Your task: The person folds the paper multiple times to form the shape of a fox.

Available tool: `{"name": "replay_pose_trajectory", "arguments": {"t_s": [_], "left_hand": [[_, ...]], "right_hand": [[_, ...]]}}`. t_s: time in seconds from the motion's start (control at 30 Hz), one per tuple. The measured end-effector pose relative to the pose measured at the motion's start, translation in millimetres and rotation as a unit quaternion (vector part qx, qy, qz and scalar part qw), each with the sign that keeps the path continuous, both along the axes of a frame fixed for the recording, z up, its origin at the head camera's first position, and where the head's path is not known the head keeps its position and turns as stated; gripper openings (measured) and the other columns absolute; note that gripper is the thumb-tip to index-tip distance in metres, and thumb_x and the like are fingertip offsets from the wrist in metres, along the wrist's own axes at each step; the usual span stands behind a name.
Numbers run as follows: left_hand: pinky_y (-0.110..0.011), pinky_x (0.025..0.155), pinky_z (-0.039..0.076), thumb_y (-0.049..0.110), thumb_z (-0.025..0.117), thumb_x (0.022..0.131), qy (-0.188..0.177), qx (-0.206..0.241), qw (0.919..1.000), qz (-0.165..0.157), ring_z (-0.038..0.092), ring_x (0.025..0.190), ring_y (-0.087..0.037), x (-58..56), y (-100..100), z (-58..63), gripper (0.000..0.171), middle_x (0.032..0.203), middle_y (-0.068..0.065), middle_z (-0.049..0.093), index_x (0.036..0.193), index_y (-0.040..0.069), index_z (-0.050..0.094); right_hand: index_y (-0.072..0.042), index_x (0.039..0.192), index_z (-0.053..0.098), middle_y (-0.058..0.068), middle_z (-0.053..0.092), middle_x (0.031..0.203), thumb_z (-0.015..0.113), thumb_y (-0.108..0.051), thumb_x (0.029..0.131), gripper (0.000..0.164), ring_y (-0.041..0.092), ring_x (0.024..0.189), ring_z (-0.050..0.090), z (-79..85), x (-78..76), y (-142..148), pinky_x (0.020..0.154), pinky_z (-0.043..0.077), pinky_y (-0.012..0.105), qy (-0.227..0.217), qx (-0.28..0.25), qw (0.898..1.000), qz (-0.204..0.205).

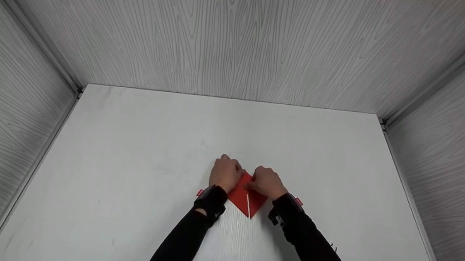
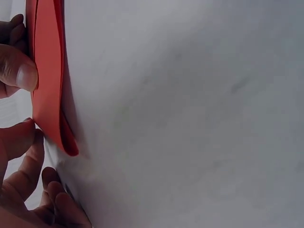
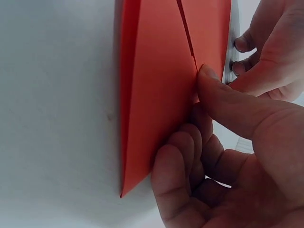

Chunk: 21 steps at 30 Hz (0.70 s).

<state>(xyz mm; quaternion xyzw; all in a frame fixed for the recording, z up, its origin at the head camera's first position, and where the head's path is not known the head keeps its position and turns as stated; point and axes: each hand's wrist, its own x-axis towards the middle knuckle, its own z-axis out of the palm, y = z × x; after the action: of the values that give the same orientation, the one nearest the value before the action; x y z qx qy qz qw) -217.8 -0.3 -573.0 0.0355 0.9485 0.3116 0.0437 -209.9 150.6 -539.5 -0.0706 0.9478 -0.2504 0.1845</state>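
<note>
A folded sheet of red paper (image 1: 239, 195) lies on the white table, a diamond in outline with two flaps meeting at a narrow centre gap. My right hand (image 1: 269, 183) pinches the paper near its upper part; the thumb lies by the centre line in the right wrist view, other fingers curled at the edge. My left hand (image 1: 225, 173) holds the upper left edge, thumb and a finger close together there in the left wrist view. The paper's folded end (image 2: 71, 145) stands slightly open as a loop. Part of the paper is hidden under the right hand.
The white tabletop (image 1: 130, 160) extends around the paper. Grey wood-grain panels enclose it: a back panel (image 1: 231, 43), a left panel (image 1: 6, 100) and a right panel (image 1: 448, 135). Both wrists wear black bands over black sleeves.
</note>
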Motion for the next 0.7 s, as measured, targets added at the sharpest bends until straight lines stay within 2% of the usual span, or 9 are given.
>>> {"name": "replay_pose_trajectory", "arguments": {"t_s": [0.33,0.7], "left_hand": [[-0.041,0.083,0.050,0.022,0.078,0.093,0.009,0.001,0.9999,0.009,0.054,0.095,-0.028,-2.0,0.1,-6.8,0.016,0.097,-0.011,0.056,0.088,0.010,0.069],[-0.042,0.079,0.048,0.025,0.082,0.091,0.040,-0.021,0.9990,-0.009,0.053,0.090,-0.028,2.5,-6.1,-7.9,0.020,0.094,-0.010,0.053,0.084,0.013,0.067]], "right_hand": [[-0.004,0.080,0.064,0.004,0.058,0.070,0.078,-0.018,0.088,0.021,0.016,0.065,0.051,2.2,-2.6,-1.9,0.058,0.041,0.030,-0.019,0.011,1.000,-0.008],[-0.006,0.076,0.064,0.002,0.057,0.067,0.080,-0.021,0.087,0.025,0.015,0.063,0.050,1.5,-2.8,-0.8,0.057,0.040,0.029,-0.021,0.008,1.000,-0.009]]}}
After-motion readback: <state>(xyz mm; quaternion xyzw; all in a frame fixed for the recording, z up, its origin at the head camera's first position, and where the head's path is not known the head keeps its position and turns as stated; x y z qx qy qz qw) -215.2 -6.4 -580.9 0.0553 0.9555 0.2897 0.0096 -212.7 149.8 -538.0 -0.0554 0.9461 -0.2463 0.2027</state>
